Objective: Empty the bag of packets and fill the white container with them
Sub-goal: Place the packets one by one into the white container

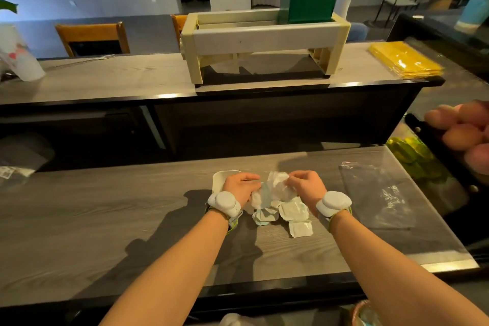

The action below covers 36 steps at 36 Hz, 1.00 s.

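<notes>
A crumpled clear plastic bag (276, 184) is held up between both hands above the grey counter. My left hand (239, 186) grips its left side and my right hand (307, 186) grips its right side. Several pale square packets (293, 210) lie in a loose heap on the counter just below the bag. Another packet (300, 229) lies nearest to me. The white container (219, 180) sits on the counter behind my left hand, which hides most of it; its inside cannot be seen.
A flat clear plastic sheet (381, 193) lies to the right on the counter (105, 219). Green fruit (412, 156) and peaches (465, 135) are at the far right. A raised shelf behind holds a cream rack (262, 37) and yellow packs (404, 59).
</notes>
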Motion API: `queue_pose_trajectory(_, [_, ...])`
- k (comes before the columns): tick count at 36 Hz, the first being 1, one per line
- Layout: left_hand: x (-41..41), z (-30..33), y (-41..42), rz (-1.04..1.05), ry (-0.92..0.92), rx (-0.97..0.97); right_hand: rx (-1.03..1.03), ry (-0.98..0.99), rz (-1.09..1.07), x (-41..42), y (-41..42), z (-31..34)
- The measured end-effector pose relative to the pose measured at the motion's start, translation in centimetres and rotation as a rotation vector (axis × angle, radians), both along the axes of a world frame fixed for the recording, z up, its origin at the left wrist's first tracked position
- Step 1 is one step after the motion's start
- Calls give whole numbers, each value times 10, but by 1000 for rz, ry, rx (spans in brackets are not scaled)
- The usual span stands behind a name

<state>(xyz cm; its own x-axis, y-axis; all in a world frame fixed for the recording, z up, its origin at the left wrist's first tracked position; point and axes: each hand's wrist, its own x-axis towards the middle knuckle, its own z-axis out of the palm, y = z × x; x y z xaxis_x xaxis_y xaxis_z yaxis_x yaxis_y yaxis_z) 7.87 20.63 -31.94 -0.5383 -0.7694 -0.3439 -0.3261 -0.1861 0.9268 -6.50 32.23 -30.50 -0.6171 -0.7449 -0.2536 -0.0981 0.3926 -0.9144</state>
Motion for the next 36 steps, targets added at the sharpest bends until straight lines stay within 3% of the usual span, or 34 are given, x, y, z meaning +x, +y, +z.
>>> queue_pose_trajectory(4, [-3,2,1,-58,-23,-9,87,51,192,4,-4,5])
queue_pose_trajectory(10, [1,-7,-6,-81,-107,-136,-48,-125,56,4,-3,8])
queue_pose_trajectory(15, [-4,-1,2,-171,-46,31,89,-42,159,13,-4,2])
queue_pose_trajectory(19, [-7,-5,6,-101,13,140,163,14,168,19,-5,-7])
queue_pose_trajectory(26, [-8,-4,14,-8,175,262,111,-55,36,26,-5,-11])
queue_pose_trajectory(36, [-4,-34,35,233,287,357,21,-314,-168,47,0,-36])
